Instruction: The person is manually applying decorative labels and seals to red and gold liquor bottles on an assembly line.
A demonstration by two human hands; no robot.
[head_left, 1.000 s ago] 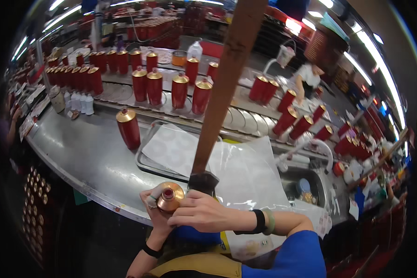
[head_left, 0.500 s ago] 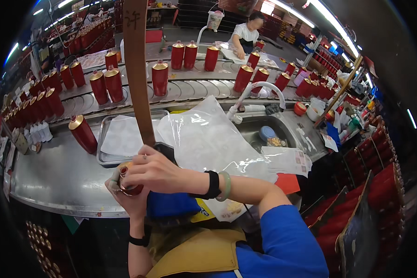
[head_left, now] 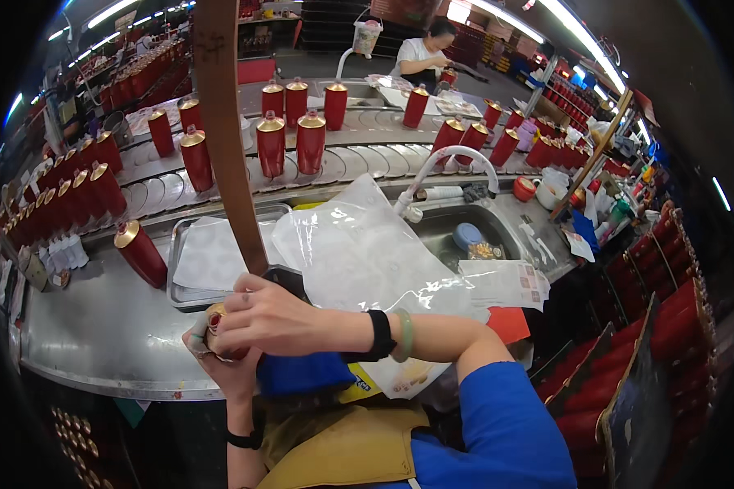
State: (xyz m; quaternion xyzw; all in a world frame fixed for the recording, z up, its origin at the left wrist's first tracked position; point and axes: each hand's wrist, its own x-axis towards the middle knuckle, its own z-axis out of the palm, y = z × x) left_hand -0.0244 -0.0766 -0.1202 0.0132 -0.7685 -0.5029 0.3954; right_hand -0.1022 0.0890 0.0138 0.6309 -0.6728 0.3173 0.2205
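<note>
My left hand (head_left: 224,367) is wrapped round a red bottle (head_left: 213,320) with a gold shoulder, its open mouth tipped toward me. Something pale covers part of that hand's fingers. Over the bottle's shoulder, my right hand (head_left: 269,319) is closed, fingers bent and thumb side down against the bottle. Whatever those fingertips pinch is hidden from view. On the metal table to the left stands another red bottle (head_left: 141,253) with a gold top. A metal tray (head_left: 174,285) with white sheets lies beyond my hands, and a large clear-coated sheet (head_left: 342,244) spreads to their right.
A brown upright post (head_left: 232,163) rises just past my hands. Behind it, a curved conveyor (head_left: 375,159) carries several red bottles. A sink (head_left: 510,236) with a white faucet (head_left: 457,151) is at right. Across the conveyor a co-worker (head_left: 420,61) handles a bottle. Crates of bottles (head_left: 661,350) line the right.
Several conveyor bottles have shifted along the belt. The co-worker's hands have come together at a bottle. My hands stay round the same bottle, the right one slightly lower.
</note>
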